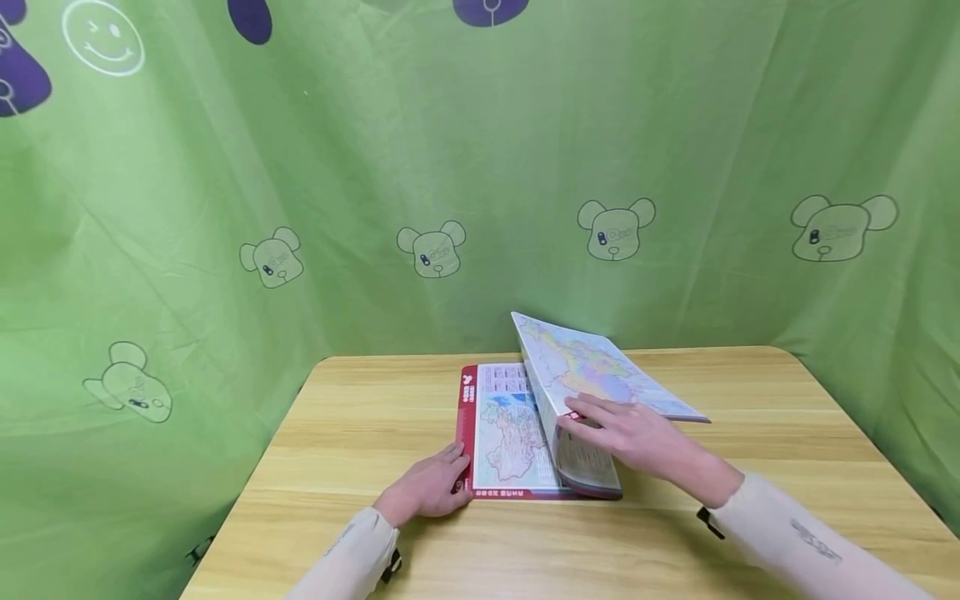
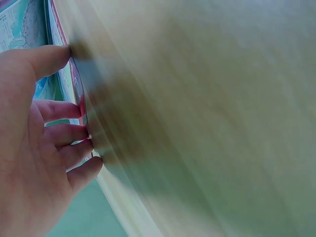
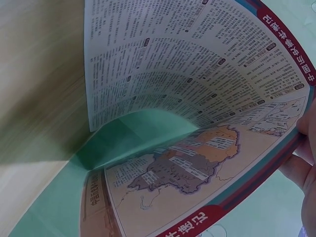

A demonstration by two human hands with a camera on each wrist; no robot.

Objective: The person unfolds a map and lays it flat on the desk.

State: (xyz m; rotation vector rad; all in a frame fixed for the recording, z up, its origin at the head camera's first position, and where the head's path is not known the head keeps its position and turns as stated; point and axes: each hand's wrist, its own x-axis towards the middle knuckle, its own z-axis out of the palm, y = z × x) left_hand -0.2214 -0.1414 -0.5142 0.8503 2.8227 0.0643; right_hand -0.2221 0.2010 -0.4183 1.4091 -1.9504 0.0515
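A folded map [image 1: 513,442] with a red border lies on the wooden table, its right part raised and bent upward. My left hand [image 1: 435,483] rests at its lower left corner. Its fingertips [image 2: 81,132] touch the map's edge along the tabletop in the left wrist view, fingers mostly straight. My right hand [image 1: 633,433] pinches the raised part by its near edge, bending it into a curve. Seen from the right wrist, fingers [image 3: 296,170] sit at the edge of the curved panels, which carry printed text [image 3: 163,64] and a coloured map picture [image 3: 190,158].
The wooden table [image 1: 337,417] extends on both sides of the map and in front of it. Green cloth [image 1: 495,167] printed with bear heads hangs behind and beside the table. Both forearms wear light sleeves [image 1: 795,533] with dark straps at the wrists.
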